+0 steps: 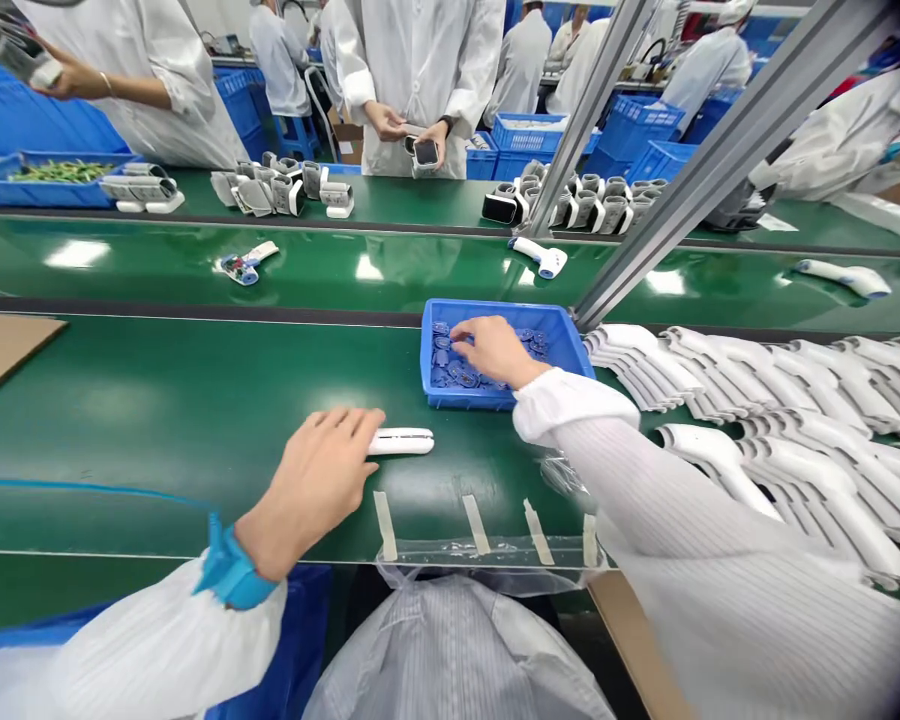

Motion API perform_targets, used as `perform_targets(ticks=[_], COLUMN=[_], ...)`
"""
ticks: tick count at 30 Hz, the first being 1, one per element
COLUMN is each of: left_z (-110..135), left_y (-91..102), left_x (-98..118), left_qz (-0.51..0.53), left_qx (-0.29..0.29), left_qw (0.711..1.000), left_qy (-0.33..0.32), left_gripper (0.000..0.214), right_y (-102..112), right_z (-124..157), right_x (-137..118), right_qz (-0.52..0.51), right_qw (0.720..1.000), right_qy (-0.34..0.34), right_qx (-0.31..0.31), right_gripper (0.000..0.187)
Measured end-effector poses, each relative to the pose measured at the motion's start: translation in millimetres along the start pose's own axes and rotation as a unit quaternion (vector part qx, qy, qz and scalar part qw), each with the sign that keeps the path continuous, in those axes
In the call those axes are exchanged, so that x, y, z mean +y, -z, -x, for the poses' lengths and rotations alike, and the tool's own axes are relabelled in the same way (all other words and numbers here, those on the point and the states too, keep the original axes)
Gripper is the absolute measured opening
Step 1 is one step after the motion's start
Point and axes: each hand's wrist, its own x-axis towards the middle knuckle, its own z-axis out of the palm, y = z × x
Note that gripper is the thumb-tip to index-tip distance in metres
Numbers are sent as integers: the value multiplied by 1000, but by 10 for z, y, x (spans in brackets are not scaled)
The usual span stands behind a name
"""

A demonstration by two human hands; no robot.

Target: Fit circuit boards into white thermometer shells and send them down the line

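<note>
The right hand (496,351), fingers loosely curled, rests among small blue parts (450,368) in a shallow blue plastic tray (570,340), any grip unclear, while the flat, open left hand (319,470) touches a slim white plastic casing (400,441) just left of the tray, which a careless nudge could roll along the green conveyor belt (157,400).

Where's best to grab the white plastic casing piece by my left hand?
Likely the casing piece at its middle, from above, fingers on the long sides: it lies flat and narrow on the green belt, left hand at its end.
</note>
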Motion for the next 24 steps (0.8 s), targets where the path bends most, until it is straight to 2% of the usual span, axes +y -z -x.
perform_targets(ticks=[2,5,7,9,11,13,15,16,17,21,22,24], left_z=[-117,-193,-170,-120,-76,-57,-68,-84,-105,-209,-232,-267], left_y=[-40,-56,-38,-13,-1,-8,-23,-28,-28,19,33,51], left_x=[112,202,180,127,92,110,181,231,286,509,556,631], left_qz=[-70,-63,17,155,323,476,575,592,583,437,415,409], left_qx=[-27,-33,-18,-16,-26,-39,-34,-26,-13,41,47,49], left_qw=[997,997,999,984,938,864,799,788,796,889,901,906], left_qy=[-35,-13,35,85,126,157,171,171,165,129,119,99], left_gripper=[12,14,17,25,33,40,44,43,41,28,26,24], right_y=[-138,-291,-310,-256,-151,-26,89,136,173,189,161,88], right_z=[-173,-288,-295,-248,-131,62,317,455,593,1031,1099,1194], right_x=[-35,-94,-117,-128,-132,-137,-153,-168,-190,-334,-374,-438], right_qz=[16,22,6,-25,-69,-120,-172,-217,-275,-511,-535,-560], right_qw=[1000,999,1000,1000,998,993,985,976,961,857,842,824], right_qy=[-4,-13,-13,-9,-4,-2,1,-1,-9,-64,-71,-75], right_qx=[-18,-27,-24,-11,4,13,11,5,-2,0,9,32], right_gripper=[21,21,20,16,18,21,26,28,30,29,30,33])
